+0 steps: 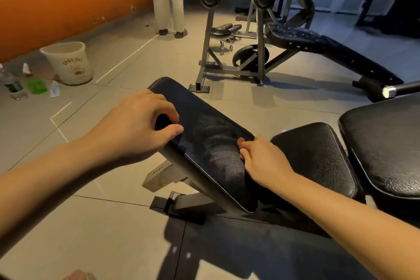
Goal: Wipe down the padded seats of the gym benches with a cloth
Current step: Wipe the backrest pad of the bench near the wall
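A dark cloth (216,150) lies spread out on the tilted black padded seat (179,95). The left hand (136,127) is at the seat's left edge. Its grip is nearly closed, with the thumb and fingers curled and pinching the edge of the cloth. The right hand (263,161) is at the seat's right edge. Its grip is tight too, and its fingertips (242,143) pinch the cloth there. Another black seat (318,157) sits just beside the right hand. On the floor (113,234), far to the left, stand a white bucket (68,63) and a green spray bottle (35,83).
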The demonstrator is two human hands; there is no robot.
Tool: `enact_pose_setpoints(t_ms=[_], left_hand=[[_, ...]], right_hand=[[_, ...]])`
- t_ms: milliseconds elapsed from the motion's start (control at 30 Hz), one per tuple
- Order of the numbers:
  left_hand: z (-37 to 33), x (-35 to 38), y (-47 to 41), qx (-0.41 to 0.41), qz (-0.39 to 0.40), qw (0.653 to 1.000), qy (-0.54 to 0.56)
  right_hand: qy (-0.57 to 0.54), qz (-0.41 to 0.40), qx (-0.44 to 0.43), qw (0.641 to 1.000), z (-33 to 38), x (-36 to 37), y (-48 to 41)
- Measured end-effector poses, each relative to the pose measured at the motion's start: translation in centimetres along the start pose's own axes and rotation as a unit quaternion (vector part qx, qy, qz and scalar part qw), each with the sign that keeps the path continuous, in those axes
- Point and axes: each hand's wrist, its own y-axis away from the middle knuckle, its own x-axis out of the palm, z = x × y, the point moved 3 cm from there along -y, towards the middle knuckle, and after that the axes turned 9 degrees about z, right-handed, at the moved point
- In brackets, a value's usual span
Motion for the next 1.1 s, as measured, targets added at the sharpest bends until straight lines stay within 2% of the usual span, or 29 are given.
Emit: enact_pose_setpoints(t_ms=[33, 133, 200, 333, 400, 500, 533, 633, 667, 800, 833, 933, 967, 1033, 1100], left_hand=[[-0.1, 0.0, 0.1, 0.005, 0.003, 1.0, -0.005], [-0.5, 0.4, -0.1, 0.014, 0.007, 1.0, -0.015], [-0.9, 0.9, -0.4, 0.024, 0.008, 0.999, -0.029], [-0.9, 1.3, -0.3, 0.038, 0.015, 0.999, -0.027], [-0.7, 1.3, -0.1, 0.046, 0.01, 0.998, -0.03], [-0.9, 1.6, -0.4, 0.045, 0.008, 0.998, -0.043], [-0.9, 1.7, -0.5, 0.045, 0.011, 0.998, -0.042], [-0.9, 1.8, -0.3, 0.047, 0.022, 0.998, -0.033], [-0.8, 1.7, 0.0, 0.051, 0.021, 0.998, -0.033], [-0.5, 1.7, -0.2, 0.064, 0.012, 0.997, -0.048], [-0.6, 1.9, -0.4, 0.063, 0.014, 0.997, -0.049], [-0.8, 2.0, -0.5, 0.065, 0.016, 0.996, -0.057], [-0.7, 2.1, -0.3, 0.066, 0.013, 0.996, -0.06], [-0.6, 2.1, -0.3, 0.069, 0.006, 0.996, -0.063], [-0.7, 2.4, -0.4, 0.075, 0.002, 0.995, -0.064]], right_hand=[[-0.004, 0.0, -0.002, 1.0, 0.2, 0.0, 0.6], [-0.033, -0.018, -0.131, 0.991, 4.9, -0.1, 3.7], [-0.004, -0.017, -0.162, 0.987, 5.4, -0.3, 3.7], [0.022, 0.026, 0.01, 0.999, -0.1, 0.3, 1.7], [0.004, 0.014, -0.024, 1.0, 1.7, 0.4, 3.1], [0.009, -0.022, -0.155, 0.988, 5.5, 0.8, 5.6], [0.026, -0.019, -0.153, 0.988, 4.7, 0.9, 5.1], [0.048, 0.025, -0.009, 0.999, 0.0, 1.2, 3.7], [0.05, 0.034, 0.003, 0.998, -0.1, 1.3, 4.3], [0.017, -0.004, -0.127, 0.992, 4.1, 1.6, 6.9], [0.024, -0.006, -0.117, 0.993, 3.5, 1.4, 6.3], [0.024, 0.026, -0.008, 0.999, 0.5, 1.4, 5.2], [0.019, 0.035, -0.005, 0.999, 0.7, 1.7, 5.8], [0.023, 0.048, -0.053, 0.997, 2.8, 1.8, 7.4], [0.011, 0.034, -0.067, 0.997, 2.9, 1.5, 7.3]])
